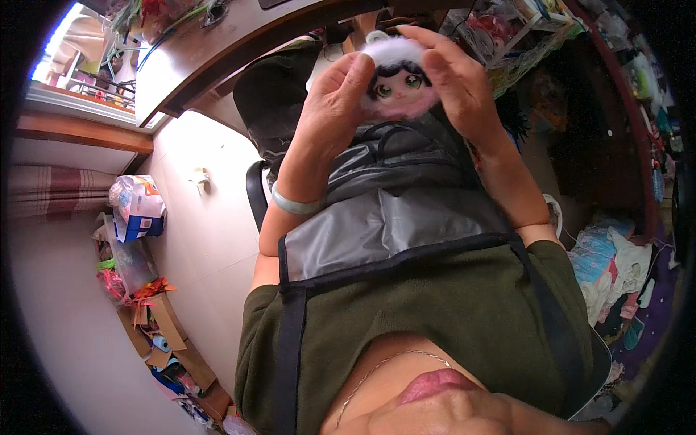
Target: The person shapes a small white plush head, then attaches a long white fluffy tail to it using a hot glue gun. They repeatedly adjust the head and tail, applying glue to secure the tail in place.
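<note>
Above my lap, both hands hold a round doll's face [398, 92] with green eyes and black hair, bordered by white fluff [392, 53] at the top and pink fluff [408, 110] below. My left hand [338, 98] grips its left side, the thumb pointing up along the edge. On the right side, my right hand [462, 87] has its thumb against the edge and its fingers reaching over the top. A small white rounded piece [375, 37] stands out at the top left. The fingertips behind the face are hidden. Under the hands lies a grey apron [380, 228] with black trim.
A brown desk [217, 51] edge curves across in front of me. Boxes [168, 321], a clear plastic bin [133, 263] and a filled bag [142, 209] line the wall at left. Piled cloth [614, 266] lies at right, near a dark red frame bar [647, 179].
</note>
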{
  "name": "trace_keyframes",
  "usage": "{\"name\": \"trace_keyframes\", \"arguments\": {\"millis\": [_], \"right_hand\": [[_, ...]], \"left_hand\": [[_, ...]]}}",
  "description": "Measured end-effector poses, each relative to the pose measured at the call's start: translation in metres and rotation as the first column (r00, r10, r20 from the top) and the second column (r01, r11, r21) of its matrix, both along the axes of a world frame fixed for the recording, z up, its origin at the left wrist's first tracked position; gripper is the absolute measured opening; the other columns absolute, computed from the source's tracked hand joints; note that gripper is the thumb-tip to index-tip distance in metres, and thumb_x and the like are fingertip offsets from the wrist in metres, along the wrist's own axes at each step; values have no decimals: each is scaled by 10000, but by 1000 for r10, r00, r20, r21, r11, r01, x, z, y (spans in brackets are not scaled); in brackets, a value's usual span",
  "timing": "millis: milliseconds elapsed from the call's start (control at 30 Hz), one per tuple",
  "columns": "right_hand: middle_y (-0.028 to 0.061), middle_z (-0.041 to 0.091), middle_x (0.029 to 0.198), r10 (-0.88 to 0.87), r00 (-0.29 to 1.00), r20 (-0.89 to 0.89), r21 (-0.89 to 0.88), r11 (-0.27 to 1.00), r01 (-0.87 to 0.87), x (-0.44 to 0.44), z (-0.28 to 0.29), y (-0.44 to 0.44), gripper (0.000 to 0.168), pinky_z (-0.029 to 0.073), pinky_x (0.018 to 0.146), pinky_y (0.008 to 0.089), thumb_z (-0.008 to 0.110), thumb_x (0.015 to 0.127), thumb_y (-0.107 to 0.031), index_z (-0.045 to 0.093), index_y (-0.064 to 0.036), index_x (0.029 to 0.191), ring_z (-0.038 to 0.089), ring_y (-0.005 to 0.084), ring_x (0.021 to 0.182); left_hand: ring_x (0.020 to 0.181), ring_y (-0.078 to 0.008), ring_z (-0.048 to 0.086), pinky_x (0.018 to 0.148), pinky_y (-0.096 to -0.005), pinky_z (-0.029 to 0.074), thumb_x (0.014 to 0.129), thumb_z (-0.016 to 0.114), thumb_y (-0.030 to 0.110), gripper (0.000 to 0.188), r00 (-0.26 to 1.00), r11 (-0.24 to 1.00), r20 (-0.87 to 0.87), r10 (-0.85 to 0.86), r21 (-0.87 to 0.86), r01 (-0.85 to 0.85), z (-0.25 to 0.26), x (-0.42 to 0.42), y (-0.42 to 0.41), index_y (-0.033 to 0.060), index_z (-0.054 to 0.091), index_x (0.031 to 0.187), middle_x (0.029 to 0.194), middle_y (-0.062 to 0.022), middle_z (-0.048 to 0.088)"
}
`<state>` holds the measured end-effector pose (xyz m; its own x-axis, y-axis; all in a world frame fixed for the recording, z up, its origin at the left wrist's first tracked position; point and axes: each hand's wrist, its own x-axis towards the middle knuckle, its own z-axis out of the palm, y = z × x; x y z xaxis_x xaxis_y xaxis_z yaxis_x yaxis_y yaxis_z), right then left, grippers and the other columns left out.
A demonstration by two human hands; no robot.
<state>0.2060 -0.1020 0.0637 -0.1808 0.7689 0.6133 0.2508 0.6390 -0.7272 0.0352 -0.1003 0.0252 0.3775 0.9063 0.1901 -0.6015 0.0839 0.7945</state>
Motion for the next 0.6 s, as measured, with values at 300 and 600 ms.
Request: {"name": "trace_keyframes", "arguments": {"millis": [300, 600], "right_hand": [[82, 640, 894, -13, 1000, -21, -153, 988, 10, 19, -9, 24, 387, 471, 727, 267, 490, 935, -349, 589, -7, 1087, 602, 144, 838], [85, 673, 881, 57, 993, 99, -239, 971, -32, 28, -5, 45, 339, 496, 654, 252, 552, 906, -293, 612, 4, 1058, 631, 135, 730]], "left_hand": [[859, -173, 631, 743, -282, 561, 754, 736, 123, 512, 982, 999, -183, 36, 25, -32, 12, 0, -3, -49, 478, 1162, 951, -120, 606], [852, -186, 637, 734, -289, 557, 744, 735, 101, 506, 979, 998, -201, -21, 52, 32, 11, 0, -4, -59, 499, 1161, 956, -117, 625]]}}
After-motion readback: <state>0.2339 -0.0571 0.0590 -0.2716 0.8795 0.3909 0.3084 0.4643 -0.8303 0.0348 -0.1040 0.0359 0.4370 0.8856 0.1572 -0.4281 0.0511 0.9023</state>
